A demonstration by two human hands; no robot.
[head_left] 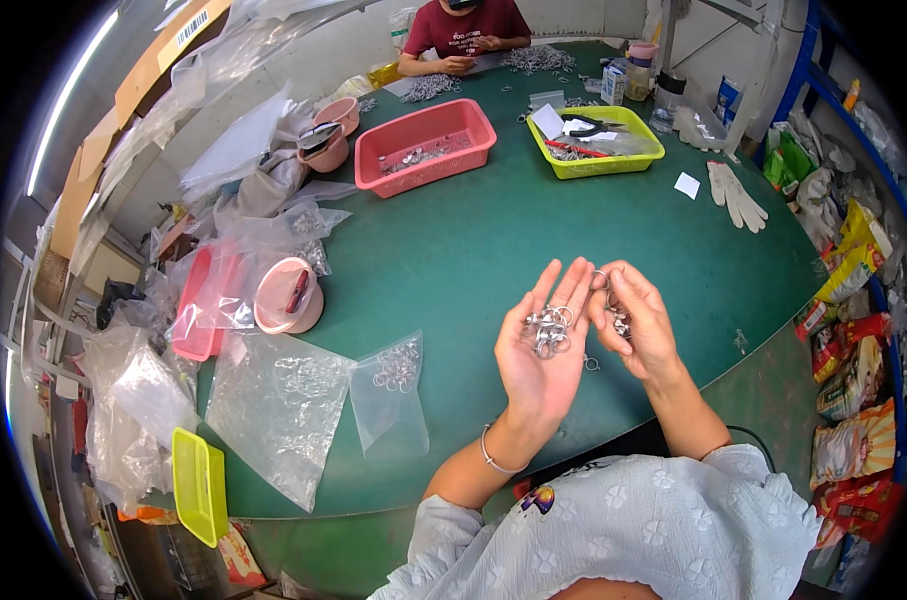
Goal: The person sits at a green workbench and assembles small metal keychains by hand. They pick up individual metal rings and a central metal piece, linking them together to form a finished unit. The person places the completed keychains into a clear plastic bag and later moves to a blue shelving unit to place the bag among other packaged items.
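My left hand is held palm up above the green table, fingers spread, with a small pile of metal rings resting in the palm. My right hand is right beside it, fingers curled around a few more metal rings, one ring pinched near the fingertips. A single ring lies on the table just below the hands. A small clear bag with rings in it lies to the left of my left hand.
A larger clear plastic bag lies at the left, near pink bowls. A pink basket and a yellow-green basket stand at the far side, where another person sorts rings. White gloves lie at the right.
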